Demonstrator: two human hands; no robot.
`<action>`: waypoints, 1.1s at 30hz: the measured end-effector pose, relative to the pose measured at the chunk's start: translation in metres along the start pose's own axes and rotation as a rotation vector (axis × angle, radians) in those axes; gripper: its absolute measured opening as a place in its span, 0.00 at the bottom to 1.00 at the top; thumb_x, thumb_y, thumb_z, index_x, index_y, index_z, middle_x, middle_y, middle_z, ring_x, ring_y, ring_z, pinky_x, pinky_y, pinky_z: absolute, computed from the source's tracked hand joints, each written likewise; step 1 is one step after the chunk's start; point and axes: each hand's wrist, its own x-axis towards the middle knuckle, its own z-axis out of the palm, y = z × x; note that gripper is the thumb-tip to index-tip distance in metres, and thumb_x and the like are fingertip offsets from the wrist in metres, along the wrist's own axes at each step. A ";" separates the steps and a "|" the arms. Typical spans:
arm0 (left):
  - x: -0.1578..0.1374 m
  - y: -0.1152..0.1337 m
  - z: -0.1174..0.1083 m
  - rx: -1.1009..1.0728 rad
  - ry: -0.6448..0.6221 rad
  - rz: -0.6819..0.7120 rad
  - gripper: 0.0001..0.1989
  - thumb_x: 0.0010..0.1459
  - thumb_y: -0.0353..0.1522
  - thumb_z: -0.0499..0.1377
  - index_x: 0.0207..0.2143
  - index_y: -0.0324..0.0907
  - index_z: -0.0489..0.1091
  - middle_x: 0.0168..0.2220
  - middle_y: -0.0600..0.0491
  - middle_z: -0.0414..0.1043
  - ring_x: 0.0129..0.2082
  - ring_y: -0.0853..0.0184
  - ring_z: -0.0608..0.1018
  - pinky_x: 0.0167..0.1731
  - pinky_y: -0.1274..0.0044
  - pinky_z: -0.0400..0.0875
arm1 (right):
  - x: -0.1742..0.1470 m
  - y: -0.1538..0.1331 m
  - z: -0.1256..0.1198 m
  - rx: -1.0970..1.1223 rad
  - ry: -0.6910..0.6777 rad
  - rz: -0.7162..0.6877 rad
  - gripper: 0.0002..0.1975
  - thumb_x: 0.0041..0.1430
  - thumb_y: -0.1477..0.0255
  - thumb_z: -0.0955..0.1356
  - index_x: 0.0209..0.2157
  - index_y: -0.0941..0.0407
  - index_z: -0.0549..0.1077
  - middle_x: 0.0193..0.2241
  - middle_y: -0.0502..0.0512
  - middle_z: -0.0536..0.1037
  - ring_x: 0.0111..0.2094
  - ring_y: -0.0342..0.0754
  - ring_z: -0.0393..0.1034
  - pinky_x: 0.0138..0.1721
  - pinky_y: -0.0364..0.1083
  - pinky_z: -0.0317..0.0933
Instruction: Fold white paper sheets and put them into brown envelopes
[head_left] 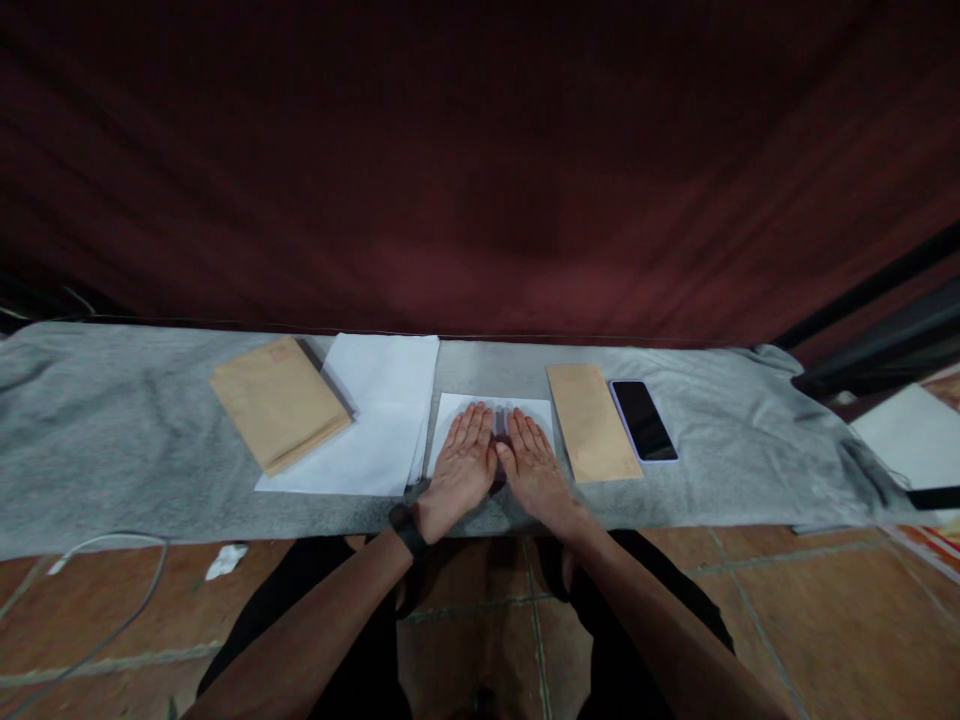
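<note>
Left hand [465, 468] and right hand [534, 470] both empty, palms down, fingers together, pressing on the white sheet [444, 420]; reads as a flattening step, though it's dim and covered enough that I can't tell if it's folded. Next move calls for even pressure and a clean lift so the sheet doesn't skid on the counter [495, 365]. Right of the sheet: brown envelope [594, 420], then phone [645, 420]; left of it: paper stack [390, 410] with brown envelopes [277, 405] overlapping; dark red curtain [487, 270] beyond.
</note>
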 end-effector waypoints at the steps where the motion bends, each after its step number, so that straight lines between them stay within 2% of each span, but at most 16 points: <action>1: -0.003 0.002 0.001 -0.007 0.001 0.025 0.29 0.67 0.29 0.43 0.68 0.29 0.52 0.70 0.39 0.52 0.72 0.58 0.50 0.69 0.63 0.51 | -0.001 -0.002 0.000 0.013 -0.020 -0.018 0.29 0.74 0.65 0.51 0.69 0.65 0.52 0.69 0.65 0.55 0.71 0.52 0.44 0.69 0.56 0.46; 6: -0.011 0.003 0.008 0.005 -0.041 0.067 0.29 0.66 0.28 0.43 0.68 0.29 0.52 0.70 0.39 0.52 0.72 0.57 0.49 0.69 0.61 0.52 | -0.006 -0.004 0.001 0.033 -0.072 -0.056 0.29 0.74 0.64 0.50 0.69 0.63 0.54 0.70 0.62 0.55 0.72 0.51 0.43 0.70 0.56 0.44; 10: -0.013 0.000 0.008 0.024 -0.062 0.086 0.29 0.66 0.29 0.45 0.68 0.31 0.52 0.71 0.40 0.51 0.72 0.57 0.50 0.69 0.61 0.50 | -0.008 0.000 0.001 0.000 -0.062 -0.067 0.29 0.74 0.62 0.53 0.69 0.63 0.55 0.70 0.62 0.54 0.71 0.53 0.45 0.70 0.57 0.44; 17: -0.016 -0.001 0.004 0.059 -0.029 0.005 0.29 0.69 0.34 0.46 0.69 0.32 0.51 0.71 0.40 0.50 0.72 0.59 0.52 0.69 0.63 0.50 | -0.015 0.010 0.002 -0.083 0.021 -0.044 0.30 0.73 0.62 0.56 0.69 0.64 0.54 0.69 0.65 0.57 0.70 0.55 0.49 0.68 0.56 0.48; 27: -0.017 0.001 0.002 0.075 -0.038 -0.042 0.29 0.70 0.37 0.46 0.69 0.33 0.52 0.71 0.40 0.49 0.72 0.56 0.51 0.69 0.61 0.49 | -0.022 0.017 0.003 -0.117 0.046 -0.001 0.30 0.73 0.64 0.56 0.69 0.65 0.53 0.68 0.68 0.59 0.69 0.57 0.51 0.66 0.57 0.52; 33: -0.017 0.004 0.003 0.049 -0.033 -0.050 0.29 0.69 0.38 0.45 0.68 0.31 0.54 0.71 0.39 0.49 0.72 0.55 0.50 0.69 0.60 0.46 | -0.029 0.019 0.001 -0.099 0.044 0.057 0.30 0.73 0.64 0.55 0.69 0.66 0.53 0.68 0.69 0.57 0.69 0.59 0.50 0.66 0.60 0.50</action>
